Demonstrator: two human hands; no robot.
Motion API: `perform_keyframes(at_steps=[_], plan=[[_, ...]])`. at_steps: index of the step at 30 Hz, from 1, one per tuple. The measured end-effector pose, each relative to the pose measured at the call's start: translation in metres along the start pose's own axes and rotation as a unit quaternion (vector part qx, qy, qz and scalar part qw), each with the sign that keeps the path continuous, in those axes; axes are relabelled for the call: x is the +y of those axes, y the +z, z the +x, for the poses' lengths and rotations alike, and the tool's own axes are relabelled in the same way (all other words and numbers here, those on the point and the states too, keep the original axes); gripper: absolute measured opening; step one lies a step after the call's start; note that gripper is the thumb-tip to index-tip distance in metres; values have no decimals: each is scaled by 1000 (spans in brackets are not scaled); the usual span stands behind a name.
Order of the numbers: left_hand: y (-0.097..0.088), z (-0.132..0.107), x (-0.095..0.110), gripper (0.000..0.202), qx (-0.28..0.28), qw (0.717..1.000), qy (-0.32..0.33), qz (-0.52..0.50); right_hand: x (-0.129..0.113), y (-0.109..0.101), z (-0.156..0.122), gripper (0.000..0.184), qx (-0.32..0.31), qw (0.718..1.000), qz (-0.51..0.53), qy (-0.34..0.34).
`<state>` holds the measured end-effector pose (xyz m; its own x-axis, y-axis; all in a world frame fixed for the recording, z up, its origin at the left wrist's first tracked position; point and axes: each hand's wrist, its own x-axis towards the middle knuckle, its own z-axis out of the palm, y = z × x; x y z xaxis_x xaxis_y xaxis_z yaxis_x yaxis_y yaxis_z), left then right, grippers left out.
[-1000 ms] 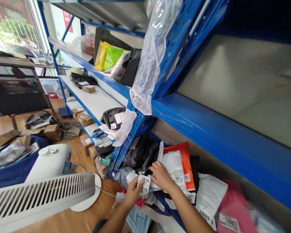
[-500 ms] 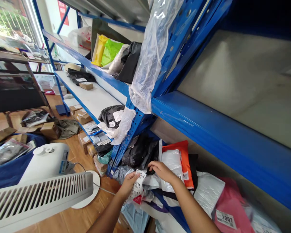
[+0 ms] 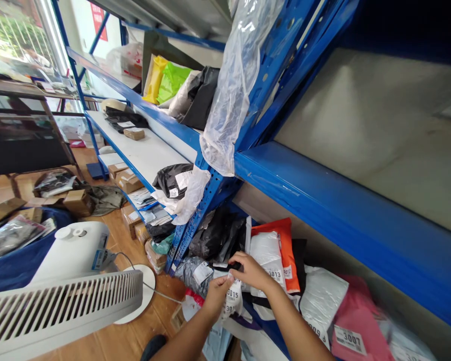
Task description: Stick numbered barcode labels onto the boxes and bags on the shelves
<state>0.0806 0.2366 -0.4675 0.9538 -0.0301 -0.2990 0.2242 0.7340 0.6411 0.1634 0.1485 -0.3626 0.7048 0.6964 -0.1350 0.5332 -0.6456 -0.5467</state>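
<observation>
My left hand (image 3: 217, 297) pinches a strip of white number labels (image 3: 233, 296), on which 3015 can be read. The fingers of my right hand (image 3: 251, 271) are closed at the strip's top edge, close against my left fingertips. They cover most of the uppermost label. Just beyond the hands lie black plastic parcels (image 3: 214, 235) and a grey parcel (image 3: 191, 271) with a white label. To the right of my right hand stand a white parcel (image 3: 265, 250) marked 3013 and an orange parcel (image 3: 285, 233).
A blue shelf beam (image 3: 323, 205) runs above the parcels, and a clear plastic sheet (image 3: 229, 90) hangs from the upright. A pink parcel (image 3: 355, 316) marked 3007 sits at the right. On the floor at the left stands a white fan (image 3: 71, 291), its cable trailing towards the shelf.
My left hand has moved right with the label strip, and my right-hand fingers have come down to its top edge. A red and white item now shows beside my left wrist.
</observation>
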Motion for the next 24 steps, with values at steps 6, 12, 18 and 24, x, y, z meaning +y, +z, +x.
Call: perform_keyframes(at_steps=[6,12,18,24], plan=[[1,5,-10,44,30,999,33,-17,-3,-3,-3,18,-14,999,31,6],[7,12,-13,53,79,996,42,1,4,-1,3,17,-20,999,-29,-10],[9,16,-7,57,118,989,41,73,3,5,17,21,21,997,-67,17],[2,21,-7,57,154,976,25,153,7,3,6,19,3,998,-57,-9]])
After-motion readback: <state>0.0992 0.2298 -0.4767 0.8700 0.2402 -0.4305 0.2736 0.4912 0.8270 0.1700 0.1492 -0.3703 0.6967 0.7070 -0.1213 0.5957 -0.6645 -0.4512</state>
